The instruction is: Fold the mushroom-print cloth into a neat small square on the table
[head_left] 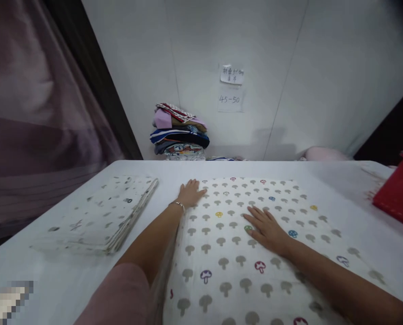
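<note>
A white cloth [235,243] printed with grey and coloured mushrooms lies spread over the table, its near end running out of view at the bottom. My left hand [190,193] rests at its far left corner, fingers apart and pointing away from me. Flat on the middle of the cloth is my right hand [264,227], with its fingers spread. Neither hand grips anything. Left of my left arm sits a folded white cloth [103,207] with small dark prints, its layered edge facing right.
The white table [147,262] ends before a pale wall with two handwritten paper notes [231,88]. Behind it rises a stack of folded fabrics [180,131]. A red item [400,192] stands at the right edge; a pinkish curtain [35,126] hangs at left.
</note>
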A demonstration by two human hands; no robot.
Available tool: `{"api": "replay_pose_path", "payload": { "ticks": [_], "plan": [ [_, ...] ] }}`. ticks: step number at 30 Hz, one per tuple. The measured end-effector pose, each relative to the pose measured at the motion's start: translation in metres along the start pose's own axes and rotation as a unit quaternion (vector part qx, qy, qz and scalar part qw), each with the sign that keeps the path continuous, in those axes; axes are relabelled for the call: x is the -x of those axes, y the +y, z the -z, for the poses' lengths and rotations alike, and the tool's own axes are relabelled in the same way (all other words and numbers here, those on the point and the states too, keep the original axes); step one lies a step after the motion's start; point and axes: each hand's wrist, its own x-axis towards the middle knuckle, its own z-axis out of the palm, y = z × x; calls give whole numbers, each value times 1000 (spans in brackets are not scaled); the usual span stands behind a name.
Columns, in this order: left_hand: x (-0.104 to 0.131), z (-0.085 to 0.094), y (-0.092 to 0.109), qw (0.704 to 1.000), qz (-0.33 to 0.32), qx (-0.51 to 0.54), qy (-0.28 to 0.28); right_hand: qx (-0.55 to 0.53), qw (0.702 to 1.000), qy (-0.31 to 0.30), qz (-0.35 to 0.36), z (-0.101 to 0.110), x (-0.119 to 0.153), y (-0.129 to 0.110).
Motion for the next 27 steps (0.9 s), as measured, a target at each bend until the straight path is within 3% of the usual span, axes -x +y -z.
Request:
{"api": "replay_pose_path", "payload": {
  "ticks": [3, 6, 11, 14, 18, 22, 27],
  "plan": [
    [9, 4, 14, 996, -60, -21, 55, -31, 999, -30, -26, 19, -19, -2],
    [17, -1, 30, 989, -124, -26, 77, -32, 999, -26, -34, 34, -60, -11],
    [15, -14, 34, 998, -48, -6, 44, -21, 999, -29, -27, 27, -138, -24],
    [12, -19, 29, 997, -52, -13, 58, -18, 998, -22, -53, 11, -163, -19],
    [11, -23, 27, 995, -42, -24, 84, -25, 998, -20, -55, 2, -173, -9],
    [8, -24, 26, 996, -28, -33, 76, -45, 998, -30, -46, 11, -165, 10],
    [5, -23, 26, 996, -29, -39, 72, 1, 988, -8, -154, 27, -125, 79]
  ]
}}
